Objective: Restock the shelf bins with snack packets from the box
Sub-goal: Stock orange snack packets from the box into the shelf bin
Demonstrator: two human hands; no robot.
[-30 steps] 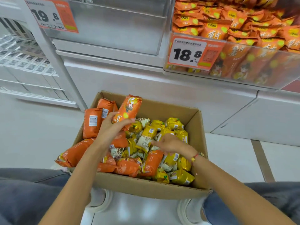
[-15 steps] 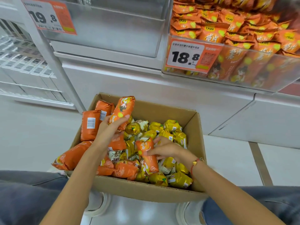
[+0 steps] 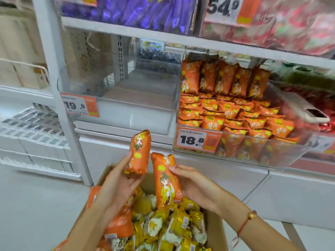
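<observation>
— Which step is this?
— Carrying. The left hand [image 3: 116,185] grips one orange packet [image 3: 138,153], the right hand [image 3: 195,185] another [image 3: 167,182], both above the box [image 3: 214,225].
— Next?
— Probably up right, into the matching orange bin [image 3: 282,153].

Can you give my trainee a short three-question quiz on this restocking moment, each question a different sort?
1. True or false: the left hand and the right hand each hold an orange packet above the box.
2. Multiple choice: the bin already full of orange packets carries which price tag? A 19.8, B 18.8, C 54.9.
3. Fill in: the clear bin behind the 19.8 tag looks ____.

Key: 1 true; the left-hand packet and the right-hand packet are both lifted. 2 B, the 18.8 tag. 3 empty.
</observation>
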